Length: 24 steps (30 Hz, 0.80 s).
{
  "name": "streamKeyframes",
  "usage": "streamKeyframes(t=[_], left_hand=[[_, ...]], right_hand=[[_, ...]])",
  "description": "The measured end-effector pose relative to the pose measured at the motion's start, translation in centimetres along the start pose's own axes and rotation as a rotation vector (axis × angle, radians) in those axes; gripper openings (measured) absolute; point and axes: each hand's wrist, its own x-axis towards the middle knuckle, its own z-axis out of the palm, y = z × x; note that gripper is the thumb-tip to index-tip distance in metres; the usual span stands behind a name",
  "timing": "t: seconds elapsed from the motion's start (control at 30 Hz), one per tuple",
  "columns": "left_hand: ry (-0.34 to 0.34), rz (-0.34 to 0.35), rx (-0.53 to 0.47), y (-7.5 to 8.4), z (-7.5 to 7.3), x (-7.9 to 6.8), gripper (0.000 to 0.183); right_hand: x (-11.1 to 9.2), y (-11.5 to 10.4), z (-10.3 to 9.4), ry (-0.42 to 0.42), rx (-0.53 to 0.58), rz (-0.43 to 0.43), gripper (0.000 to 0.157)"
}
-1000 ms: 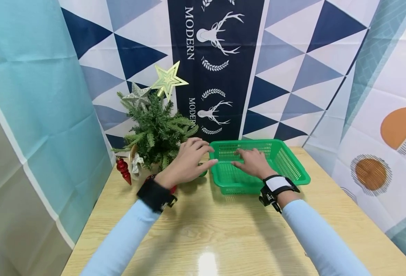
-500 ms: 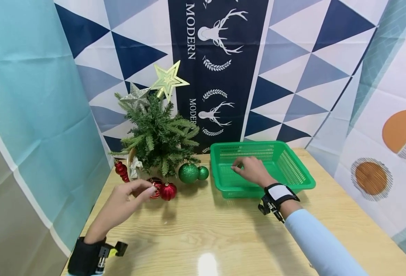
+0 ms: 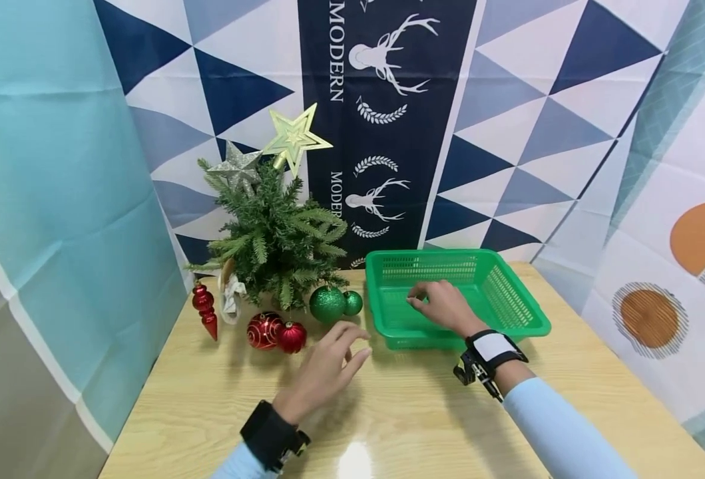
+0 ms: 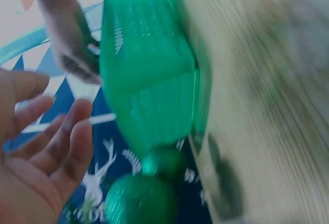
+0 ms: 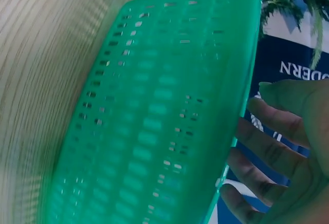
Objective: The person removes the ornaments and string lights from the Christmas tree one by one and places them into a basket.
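My left hand (image 3: 328, 366) hovers over the table in front of the tree, fingers relaxed and slightly bent, holding nothing. Two green baubles, a large glittery one (image 3: 327, 305) and a smaller one (image 3: 353, 303), hang just beyond it. In the left wrist view the fingers (image 4: 77, 136) are spread, with the green basket (image 4: 146, 44) past them. My right hand (image 3: 445, 309) is over that plastic basket (image 3: 514, 299) with loosely curled fingers. In the right wrist view its fingers (image 5: 267, 147) lie beside the basket rim, and nothing is in the grasp.
A small artificial Christmas tree (image 3: 280, 233) stands at back left, bearing a gold star (image 3: 294, 138) and a silver star (image 3: 236, 165). Two red baubles (image 3: 291, 337), a red drop-shaped ornament (image 3: 204, 310) and a whitish ornament (image 3: 230, 296) hang low. Patterned cloth (image 3: 508, 100) walls the table.
My left hand went from beside the tree to the lower left, then back right to in front of the baubles. The right hand stayed over the basket, its fingers curling a little more.
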Motion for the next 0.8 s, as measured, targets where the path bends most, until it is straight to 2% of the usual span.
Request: streamKeyframes(t=[0.13,0.23,0.3,0.43,0.53,0.6,0.67,0.73,0.8], left_hand=[[0.033,-0.048,-0.038,-0.2,1.5,0.9,0.024],[0.041,-0.076,-0.071,-0.4,1.9,0.5,0.026],[0.049,-0.095,-0.090,-0.7,2.1,0.0,0.024],[0.099,-0.138,-0.123,-0.9,1.3,-0.8,0.018],[0.145,-0.135,-0.160,-0.5,0.2,-0.7,0.013],[0.167,-0.119,-0.171,-0.2,-0.5,-0.3,0.011],[0.180,-0.106,-0.161,0.0,-1.1,0.3,0.010],[0.181,-0.114,-0.141,-0.1,-1.3,1.0,0.010],[0.166,-0.150,-0.122,-0.4,-1.3,1.7,0.013]], right_hand=[[-0.9,0.6,-0.6,0.042,-0.009,0.026,0.018],[-2.1,1.9,-1.7,0.099,-0.030,0.047,0.018],[-3.1,3.3,-2.9,0.165,-0.064,0.055,0.017],[-5.5,6.3,-5.1,0.357,-0.130,0.127,0.018],[-7.8,9.0,-6.4,0.465,-0.160,0.272,0.026],[-9.3,10.7,-6.6,0.469,-0.162,0.396,0.034],[-10.6,12.1,-6.3,0.420,-0.151,0.502,0.041],[-11.6,13.1,-5.7,0.363,-0.128,0.554,0.047],[-12.2,13.7,-5.0,0.338,-0.084,0.557,0.048]])
